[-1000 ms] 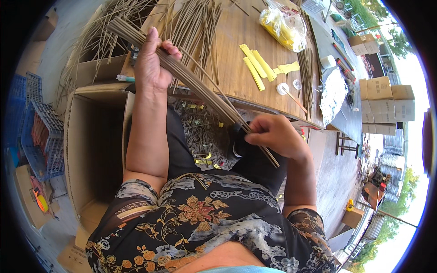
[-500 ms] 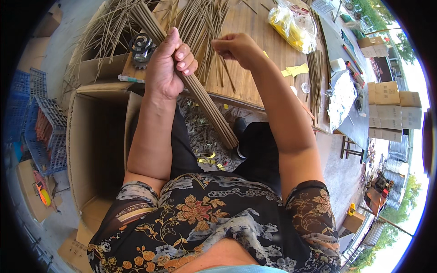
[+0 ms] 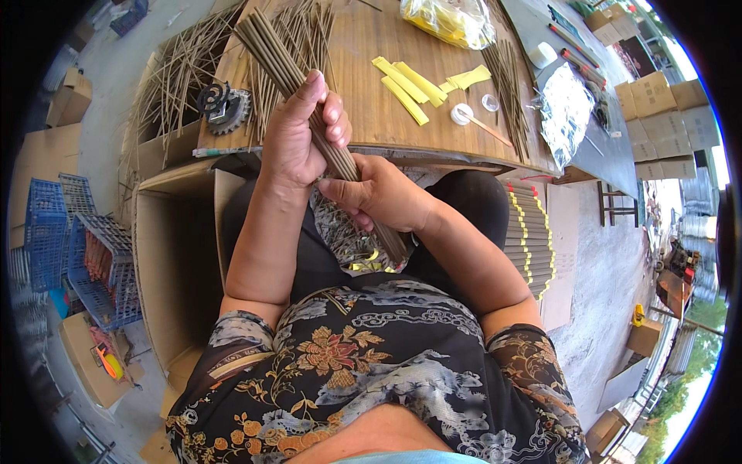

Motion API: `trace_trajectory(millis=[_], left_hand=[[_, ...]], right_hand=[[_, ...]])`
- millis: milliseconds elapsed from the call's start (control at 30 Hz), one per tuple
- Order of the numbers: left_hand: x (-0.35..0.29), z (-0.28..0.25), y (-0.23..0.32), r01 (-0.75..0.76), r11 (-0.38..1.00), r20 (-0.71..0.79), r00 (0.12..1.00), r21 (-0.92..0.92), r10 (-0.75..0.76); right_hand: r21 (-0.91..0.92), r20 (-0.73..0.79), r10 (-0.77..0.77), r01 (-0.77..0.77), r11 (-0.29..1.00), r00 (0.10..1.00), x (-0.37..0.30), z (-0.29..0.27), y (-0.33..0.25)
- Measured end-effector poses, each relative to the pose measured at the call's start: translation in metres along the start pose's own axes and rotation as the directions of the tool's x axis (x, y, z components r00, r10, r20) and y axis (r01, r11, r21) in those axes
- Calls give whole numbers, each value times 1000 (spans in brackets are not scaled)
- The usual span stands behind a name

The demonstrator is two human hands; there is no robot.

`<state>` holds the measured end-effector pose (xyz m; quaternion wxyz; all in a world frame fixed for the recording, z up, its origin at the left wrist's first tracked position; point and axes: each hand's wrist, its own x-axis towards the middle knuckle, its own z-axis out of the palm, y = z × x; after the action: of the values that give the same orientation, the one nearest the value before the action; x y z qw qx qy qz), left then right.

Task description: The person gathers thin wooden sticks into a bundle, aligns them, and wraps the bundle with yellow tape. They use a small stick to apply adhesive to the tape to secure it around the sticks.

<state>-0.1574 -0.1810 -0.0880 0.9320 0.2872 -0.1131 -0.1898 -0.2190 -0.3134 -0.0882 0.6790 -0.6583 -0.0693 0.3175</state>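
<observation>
A bundle of thin brown incense sticks [image 3: 267, 52] slants from above the table's near edge down between my knees. My left hand [image 3: 300, 133] is wrapped round its upper middle, thumb lying along the sticks. Just below, my right hand [image 3: 380, 193] closes round the same bundle, its fingers partly hidden behind it. The lower ends reach past my right hand toward the littered floor. On the wooden table [image 3: 355, 116] ahead lie loose sticks [image 3: 311, 35], yellow paper strips [image 3: 403, 87] and a small white tub [image 3: 461, 114] with a flat wooden stick [image 3: 491, 130] across it.
An open cardboard box [image 3: 176, 255] stands against my left side. Tied bundles [image 3: 529, 240] with yellow bands lie at my right. A toothed metal piece [image 3: 229, 114] sits at the table's left corner, a plastic bag [image 3: 448, 22] farther back. Blue crates [image 3: 100, 267] stand at far left.
My right hand has come down from above the table and taken hold of the bundle below my left hand. The view has shifted, showing more yellow strips and the tied bundles.
</observation>
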Motion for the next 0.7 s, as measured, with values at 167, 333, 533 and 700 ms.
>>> trace_trajectory(millis=[167,333,533,700], left_hand=[[-18,37,9,-143,974,-230,956,178,182],[-42,63,-11,-186,931,-210,943,315,259],[-64,91,-13,-272,927,44,962,259,270],[-67,87,-5,-207,978,368,911,19,186]], right_hand=[[-527,-229,-321,161,835,919,-29,14,6],[-644,-327,-454,157,749,829,-49,25,9],[-673,-221,-609,333,661,761,-74,26,7],[-144,-32,-200,194,970,979,-97,28,-15]])
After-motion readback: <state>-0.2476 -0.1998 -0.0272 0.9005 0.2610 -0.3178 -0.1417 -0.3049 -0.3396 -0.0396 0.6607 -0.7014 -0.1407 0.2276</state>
